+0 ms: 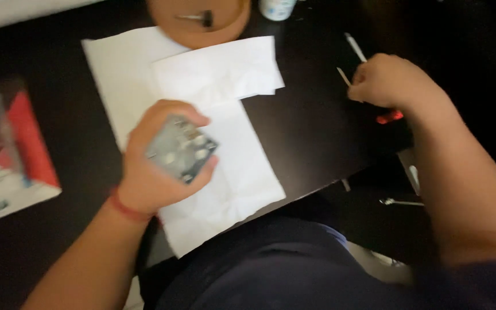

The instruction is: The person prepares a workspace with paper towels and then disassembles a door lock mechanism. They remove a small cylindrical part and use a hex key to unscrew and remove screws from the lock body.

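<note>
My left hand [156,166] is gripping a small grey circuit board [182,149]; right hand [388,80], at three o'clock, is pinching a thin wooden stick [344,76] above the dark bench [311,132].

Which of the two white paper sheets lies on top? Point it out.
The smaller crumpled sheet lies on top, nearer the brown bowl; the larger sheet runs beneath it to the table edge, under the left hand.
</note>
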